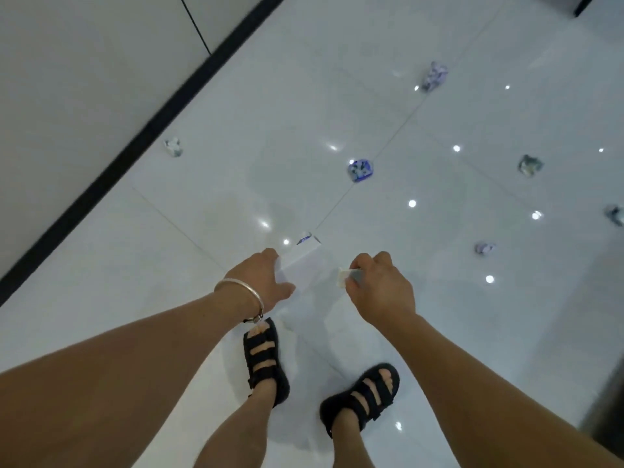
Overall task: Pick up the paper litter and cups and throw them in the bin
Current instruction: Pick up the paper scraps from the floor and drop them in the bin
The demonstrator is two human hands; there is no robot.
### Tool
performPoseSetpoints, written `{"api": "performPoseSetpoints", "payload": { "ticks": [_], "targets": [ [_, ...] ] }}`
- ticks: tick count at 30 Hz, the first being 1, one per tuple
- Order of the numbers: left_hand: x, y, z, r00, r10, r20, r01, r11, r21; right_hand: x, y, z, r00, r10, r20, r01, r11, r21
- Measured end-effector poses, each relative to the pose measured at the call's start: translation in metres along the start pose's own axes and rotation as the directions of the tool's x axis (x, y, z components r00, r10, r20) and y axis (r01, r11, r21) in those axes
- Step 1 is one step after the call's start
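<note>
**A:** What is each hand gripping?

**B:** The left hand (266, 278) is curled around a white piece (300, 256). It may be a cup or folded paper, I cannot tell which. Blue print shows at the end beyond the fingers. The right hand (381, 288) pinches a small pale scrap (347, 276), which sticks out towards the left hand.

**A:** Why hold them like that?

**B:** My reading is that both are collected litter, one per hand, kept up off the floor (135, 265) until a bin is reached. No bin is in view.

**A:** And the arms?

**B:** Both reach forward and down, backs of the hands up. The hands are near each other but apart. A bracelet (241, 292) sits on the left wrist.

**A:** What remains?

**B:** Plenty. A blue-and-white ball (361, 170) lies ahead of both grips. A small ball (484, 248) lies out to the right of the right hand's grip. The other crumpled papers lie farther off, well apart from both hands. With both hands occupied, I judge that picking up more before binning would be awkward.
</note>
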State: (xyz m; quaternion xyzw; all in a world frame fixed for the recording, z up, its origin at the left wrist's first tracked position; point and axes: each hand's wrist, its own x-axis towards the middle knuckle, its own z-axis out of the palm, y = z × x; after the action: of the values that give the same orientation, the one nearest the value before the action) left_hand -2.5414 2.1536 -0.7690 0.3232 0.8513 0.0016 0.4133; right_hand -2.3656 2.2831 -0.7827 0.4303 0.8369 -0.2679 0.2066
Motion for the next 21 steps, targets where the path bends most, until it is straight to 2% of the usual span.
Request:
{"api": "performPoseSetpoints", "payload": {
  "ticks": [10,16,21],
  "targets": [
    [-0.151,-0.011,-0.180,0.975,-0.047,-0.218,0.011,0.986,-0.164,-0.103,-0.146,-0.177,0.981,-0.180,-0.067,0.173,0.980,-0.101],
    [-0.254,-0.048,-0.210,0.939,-0.167,-0.302,0.094,0.965,-0.244,-0.168,-0.211,-0.221,0.932,-0.360,-0.027,0.352,0.923,-0.154],
    [-0.347,-0.090,-0.197,0.884,-0.305,-0.355,0.182,0.923,-0.340,-0.222,-0.257,-0.225,0.845,-0.531,0.063,0.528,0.812,-0.248]
  ]
}}
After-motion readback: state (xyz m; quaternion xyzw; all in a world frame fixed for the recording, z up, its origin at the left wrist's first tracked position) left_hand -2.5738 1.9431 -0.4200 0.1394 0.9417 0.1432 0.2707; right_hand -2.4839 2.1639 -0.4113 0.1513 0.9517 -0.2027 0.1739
